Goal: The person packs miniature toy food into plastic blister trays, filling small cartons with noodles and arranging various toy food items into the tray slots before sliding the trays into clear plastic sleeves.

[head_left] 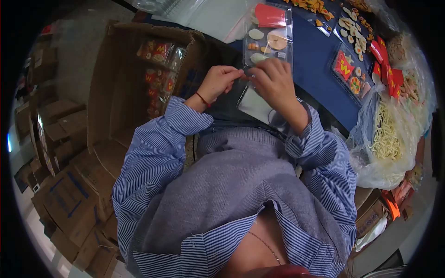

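A clear plastic blister pack (286,33) lies at the table edge, holding a red fries carton (270,16) and several small toy food pieces, one a round tan bun (277,40). Just below the pack, my left hand (217,83) is closed, thumb and forefinger pinched together. My right hand (274,85) bends its fingers close to those fingertips, in front of the pack's lower end. Whatever sits between the fingers is too small to make out. Under my right hand, a clear plastic tray part (252,105) hangs near my lap.
On the left stands an open cardboard box (109,88) with several filled packs inside. The blue tabletop (310,62) carries another filled pack (348,72), loose toy pieces (353,28) and red cartons (393,76). A plastic bag of noodle-like strips (387,134) sits at the right edge.
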`<state>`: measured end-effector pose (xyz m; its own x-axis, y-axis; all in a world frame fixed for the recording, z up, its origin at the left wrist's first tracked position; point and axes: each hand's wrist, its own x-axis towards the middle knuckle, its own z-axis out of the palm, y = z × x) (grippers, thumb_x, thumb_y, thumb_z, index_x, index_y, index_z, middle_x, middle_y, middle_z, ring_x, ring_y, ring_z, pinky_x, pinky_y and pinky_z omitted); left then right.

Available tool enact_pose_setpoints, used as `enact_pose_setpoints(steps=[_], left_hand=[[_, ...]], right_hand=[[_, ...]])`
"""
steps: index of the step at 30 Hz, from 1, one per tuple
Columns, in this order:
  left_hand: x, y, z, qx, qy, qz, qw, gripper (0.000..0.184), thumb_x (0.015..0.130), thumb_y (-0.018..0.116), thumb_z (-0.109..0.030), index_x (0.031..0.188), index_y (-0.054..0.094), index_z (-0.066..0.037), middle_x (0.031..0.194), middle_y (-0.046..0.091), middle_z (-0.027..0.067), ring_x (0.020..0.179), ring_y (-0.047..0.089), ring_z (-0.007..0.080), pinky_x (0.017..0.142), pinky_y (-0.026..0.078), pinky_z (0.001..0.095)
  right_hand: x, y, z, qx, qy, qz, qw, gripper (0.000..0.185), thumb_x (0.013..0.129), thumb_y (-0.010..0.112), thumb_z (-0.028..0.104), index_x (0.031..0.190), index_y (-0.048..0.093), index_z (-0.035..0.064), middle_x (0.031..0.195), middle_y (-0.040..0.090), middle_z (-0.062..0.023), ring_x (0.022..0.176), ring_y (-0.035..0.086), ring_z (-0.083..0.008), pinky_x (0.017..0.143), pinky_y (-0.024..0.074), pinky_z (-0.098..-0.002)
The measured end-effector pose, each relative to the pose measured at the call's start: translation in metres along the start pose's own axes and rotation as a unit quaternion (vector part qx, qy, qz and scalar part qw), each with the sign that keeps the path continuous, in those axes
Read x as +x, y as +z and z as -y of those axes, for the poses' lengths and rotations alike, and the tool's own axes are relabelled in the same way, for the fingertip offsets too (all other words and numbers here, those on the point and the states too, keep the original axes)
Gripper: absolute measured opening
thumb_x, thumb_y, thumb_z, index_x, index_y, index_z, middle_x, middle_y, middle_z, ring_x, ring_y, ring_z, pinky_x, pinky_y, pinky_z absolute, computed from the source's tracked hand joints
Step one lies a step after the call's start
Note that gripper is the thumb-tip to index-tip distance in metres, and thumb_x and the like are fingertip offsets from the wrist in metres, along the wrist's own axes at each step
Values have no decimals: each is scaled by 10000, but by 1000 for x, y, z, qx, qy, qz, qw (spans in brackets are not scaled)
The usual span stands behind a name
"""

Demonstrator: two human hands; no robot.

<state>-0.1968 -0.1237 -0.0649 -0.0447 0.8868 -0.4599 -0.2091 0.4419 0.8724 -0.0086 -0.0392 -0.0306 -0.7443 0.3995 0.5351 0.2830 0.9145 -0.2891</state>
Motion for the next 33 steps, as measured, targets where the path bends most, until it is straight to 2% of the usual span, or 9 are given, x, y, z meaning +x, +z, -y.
enact_pose_setpoints(steps=[15, 18, 21, 22, 24, 26, 27, 29, 33], left_hand=[[1, -14, -1, -66, -77, 24, 995, 256, 976, 596, -204, 936, 712, 20, 521, 438, -64, 428, 393, 38, 415, 274, 224], [-2, -12, -7, -12, -68, 24, 997, 289, 989, 591, -238, 990, 722, 20, 498, 422, -75, 434, 404, 27, 422, 287, 214], [-13, -11, -24, 176, -64, 29, 982, 229, 962, 611, -216, 1017, 714, -19, 557, 483, -39, 474, 484, 86, 446, 364, 247], [-20, -9, -26, 361, 130, -46, 922, 197, 927, 625, -193, 1023, 699, -38, 656, 528, -2, 551, 532, 137, 492, 411, 273], [-20, -9, -26, 548, 422, -105, 714, 206, 807, 671, -116, 1007, 646, -73, 972, 585, 82, 793, 602, 248, 639, 496, 339], [-11, -10, -19, 578, 486, -67, 652, 207, 795, 683, -100, 996, 640, -71, 1005, 584, 84, 817, 605, 238, 655, 495, 334], [-8, -9, -19, 603, 540, -29, 586, 211, 783, 694, -84, 985, 634, -68, 1038, 582, 86, 841, 608, 228, 672, 494, 328], [-3, -5, -25, 605, 559, -20, 567, 210, 762, 717, -69, 959, 642, -66, 985, 605, 60, 811, 610, 211, 672, 491, 329], [3, 2, -33, 466, 495, -49, 732, 102, 812, 714, -60, 889, 656, -28, 828, 618, 58, 748, 612, 212, 647, 488, 311]], right_hand=[[-34, -87, -10, 99, 19, 211, 972, 169, 755, 700, 89, 830, 550, 65, 844, 513, -77, 870, 520, -279, 747, 400, -385], [-144, -192, -10, -134, 28, 545, 827, 107, 740, 629, 91, 832, 628, 35, 836, 585, -102, 843, 582, -276, 778, 457, -375], [-163, -223, 16, -118, 133, 665, 725, 124, 747, 617, 81, 858, 637, 27, 865, 610, -110, 850, 599, -282, 782, 471, -384], [-163, -229, 19, -110, 180, 716, 665, 134, 751, 611, 76, 870, 642, 23, 879, 623, -114, 853, 607, -286, 784, 479, -389], [-154, -213, 19, -83, 198, 602, 769, 176, 748, 624, 90, 908, 655, 24, 917, 646, -128, 909, 621, -289, 813, 492, -378], [-103, -151, 5, -43, 83, 190, 977, 290, 784, 673, 129, 1056, 656, 31, 1080, 659, -136, 1074, 618, -301, 915, 491, -407], [-84, -118, 2, -67, 32, 103, 992, 368, 776, 720, 144, 1125, 638, 60, 1173, 629, -120, 1129, 598, -307, 962, 461, -457], [-62, -79, -3, -80, 22, 87, 993, 388, 757, 743, 143, 1125, 637, 82, 1209, 612, -119, 1172, 580, -313, 967, 442, -477], [-63, -37, -27, -42, 48, 18, 998, 388, 754, 770, 171, 1111, 637, 100, 1187, 611, -109, 1160, 572, -318, 942, 435, -471]])
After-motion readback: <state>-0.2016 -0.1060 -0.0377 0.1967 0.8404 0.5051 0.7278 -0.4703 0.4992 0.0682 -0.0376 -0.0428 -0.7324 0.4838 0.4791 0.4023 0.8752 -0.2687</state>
